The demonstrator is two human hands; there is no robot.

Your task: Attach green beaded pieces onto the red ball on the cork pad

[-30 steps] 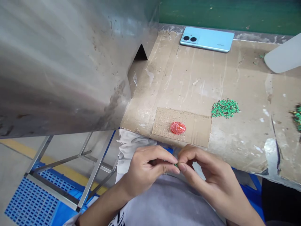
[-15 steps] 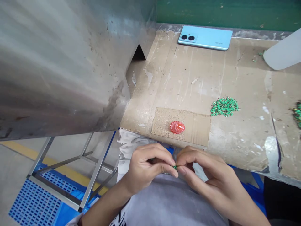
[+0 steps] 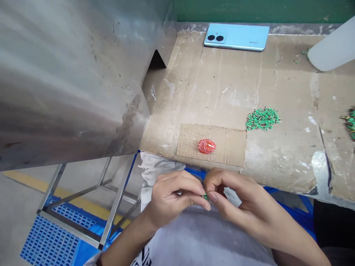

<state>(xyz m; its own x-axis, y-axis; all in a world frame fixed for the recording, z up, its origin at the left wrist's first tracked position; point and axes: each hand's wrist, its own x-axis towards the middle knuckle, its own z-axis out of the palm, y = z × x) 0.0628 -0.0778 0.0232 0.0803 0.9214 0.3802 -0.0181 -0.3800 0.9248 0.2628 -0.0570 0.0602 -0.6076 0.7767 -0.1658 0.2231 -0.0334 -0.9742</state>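
Note:
My left hand (image 3: 173, 197) and my right hand (image 3: 231, 199) meet fingertip to fingertip just below the table's front edge, over my grey shirt. Both are closed in a pinch on a tiny green piece (image 3: 205, 197) held between thumbs and forefingers. Most of the piece is hidden by the fingers. Right above the hands, on a small cardboard pad (image 3: 230, 146), lies a round red translucent disc (image 3: 206, 146). A heap of small green pieces (image 3: 262, 118) sits on the cardboard-covered table (image 3: 235, 85) to the right of the pad.
A large metal chute (image 3: 72, 74) fills the left. A light blue phone (image 3: 235, 36) lies at the table's back. A white object (image 3: 331, 53) pokes in at the right, with more green pieces (image 3: 351, 123) at the right edge. A blue crate (image 3: 47, 242) sits beneath a metal frame.
My hands stay together on the green piece, with small finger shifts. The view has tilted slightly, so the table things sit a little higher and to the left.

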